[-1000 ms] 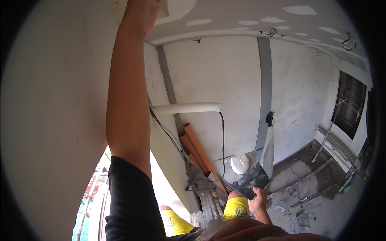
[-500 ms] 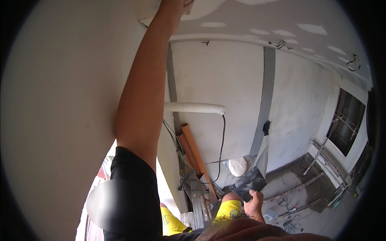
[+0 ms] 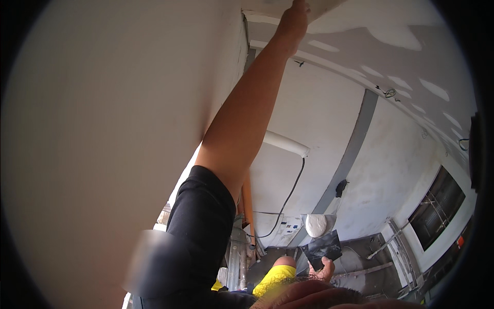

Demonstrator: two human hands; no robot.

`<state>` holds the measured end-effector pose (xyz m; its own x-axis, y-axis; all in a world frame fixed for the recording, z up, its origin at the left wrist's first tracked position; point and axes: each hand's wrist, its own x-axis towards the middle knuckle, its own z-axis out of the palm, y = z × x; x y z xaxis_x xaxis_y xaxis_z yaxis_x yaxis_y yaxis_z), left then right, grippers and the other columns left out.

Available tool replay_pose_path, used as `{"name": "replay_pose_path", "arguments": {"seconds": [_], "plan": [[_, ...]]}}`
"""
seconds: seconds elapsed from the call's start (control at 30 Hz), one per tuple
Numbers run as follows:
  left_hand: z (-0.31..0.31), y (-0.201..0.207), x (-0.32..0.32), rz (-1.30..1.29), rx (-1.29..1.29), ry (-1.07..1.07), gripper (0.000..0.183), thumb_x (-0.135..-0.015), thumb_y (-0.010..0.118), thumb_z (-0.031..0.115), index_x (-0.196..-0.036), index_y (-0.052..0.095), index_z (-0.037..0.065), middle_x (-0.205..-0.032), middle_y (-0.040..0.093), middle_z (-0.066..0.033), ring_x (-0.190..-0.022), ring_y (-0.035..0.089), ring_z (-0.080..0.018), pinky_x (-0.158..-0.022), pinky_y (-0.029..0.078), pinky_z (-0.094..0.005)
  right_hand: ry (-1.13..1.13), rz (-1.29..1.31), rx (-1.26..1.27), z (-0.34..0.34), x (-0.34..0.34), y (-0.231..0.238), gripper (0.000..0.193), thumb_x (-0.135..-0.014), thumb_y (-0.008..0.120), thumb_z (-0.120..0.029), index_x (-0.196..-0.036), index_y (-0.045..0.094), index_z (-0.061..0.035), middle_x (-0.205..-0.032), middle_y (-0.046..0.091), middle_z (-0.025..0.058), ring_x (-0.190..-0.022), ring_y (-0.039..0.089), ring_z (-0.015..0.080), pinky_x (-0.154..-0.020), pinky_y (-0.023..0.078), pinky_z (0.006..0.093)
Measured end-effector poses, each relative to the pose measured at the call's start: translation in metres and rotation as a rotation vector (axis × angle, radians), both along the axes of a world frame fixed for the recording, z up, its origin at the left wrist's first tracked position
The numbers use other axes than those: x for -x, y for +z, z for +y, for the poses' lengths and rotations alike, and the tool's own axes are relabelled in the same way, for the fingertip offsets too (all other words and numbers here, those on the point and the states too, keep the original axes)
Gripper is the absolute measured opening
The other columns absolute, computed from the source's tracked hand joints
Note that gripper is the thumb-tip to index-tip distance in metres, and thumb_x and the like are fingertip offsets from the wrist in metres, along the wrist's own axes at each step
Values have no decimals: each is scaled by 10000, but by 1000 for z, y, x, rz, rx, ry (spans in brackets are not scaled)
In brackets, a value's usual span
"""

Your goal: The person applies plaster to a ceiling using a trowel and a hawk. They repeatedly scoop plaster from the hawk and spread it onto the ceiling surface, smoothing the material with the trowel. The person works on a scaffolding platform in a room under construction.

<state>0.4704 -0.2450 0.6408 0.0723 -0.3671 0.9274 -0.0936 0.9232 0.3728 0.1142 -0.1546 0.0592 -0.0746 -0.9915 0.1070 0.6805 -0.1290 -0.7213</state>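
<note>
My left hand (image 3: 296,20) is raised to the top edge of the view, where the wall meets the ceiling. Its fingers look curled, but whatever they hold is cut off or hidden. The bare forearm crosses close in front of the pale wall (image 3: 103,144). Low in front of my body, my right hand (image 3: 325,269) grips a flat, dark, shiny plate (image 3: 323,249), thumb on its near edge. A rounded lump of white paste (image 3: 315,225) shows at the plate's far side, against a lighter grey surface.
A white wrapped pipe (image 3: 285,143) with a black cable juts out beyond my arm. Orange pipes (image 3: 248,206) lean behind it. Loose wires (image 3: 389,93) hang from the patched ceiling (image 3: 360,49). Boards and poles (image 3: 404,252) lie below the window (image 3: 437,208) at right.
The view has turned, so wall, pipe and window sit differently. My raised left hand now appears farther right along the ceiling edge. My right hand still holds the plate low.
</note>
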Motion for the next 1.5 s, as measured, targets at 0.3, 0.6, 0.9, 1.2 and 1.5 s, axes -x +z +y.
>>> {"name": "replay_pose_path", "arguments": {"seconds": [0.3, 0.6, 0.9, 1.2, 1.5], "plan": [[18, -4, 31, -118, 64, 60, 937, -1039, 133, 694, -1550, 328, -66, -1648, 282, -219, -1558, 202, -288, -1261, 108, -365, -27, 20, -32, -2, 2, -8, 314, -836, 630, -184, -1092, 629, -2, -1071, 646, 76, -1019, 641, 206, -927, 528, 374], [61, -2, 53, -191, 172, 188, 941, -1043, 127, 686, -1523, 368, -87, -1588, 351, -296, -1517, 297, -353, -1239, 199, -364, -141, -73, -61, -15, -1, -20, 317, -779, 687, -165, -1033, 573, -16, -984, 634, 130, -768, 666, 311, -632, 599, 463], [82, 15, 74, -266, 343, 192, 976, -1034, 124, 705, -1517, 356, -110, -1576, 352, -321, -1519, 289, -357, -1238, 198, -354, 11, -69, -41, -26, 8, -35, 260, -797, 675, -172, -1010, 590, -49, -993, 636, 104, -861, 661, 287, -683, 582, 493], [66, -11, 63, -215, 193, 216, 983, -1026, 143, 717, -1542, 300, -105, -1618, 291, -289, -1537, 250, -331, -1254, 158, -355, 13, -50, 5, -12, 2, -22, 330, -835, 614, -170, -1109, 634, 13, -1067, 660, 82, -1007, 657, 215, -928, 533, 375], [87, -25, 75, -166, 140, 177, 844, -1056, 234, 638, -1598, 240, -10, -1688, 211, -172, -1560, 216, -286, -1251, 147, -424, 69, -67, 13, -27, 15, -42, 355, -821, 624, -150, -1134, 632, 17, -1091, 669, 100, -1024, 668, 242, -949, 544, 392]]}}
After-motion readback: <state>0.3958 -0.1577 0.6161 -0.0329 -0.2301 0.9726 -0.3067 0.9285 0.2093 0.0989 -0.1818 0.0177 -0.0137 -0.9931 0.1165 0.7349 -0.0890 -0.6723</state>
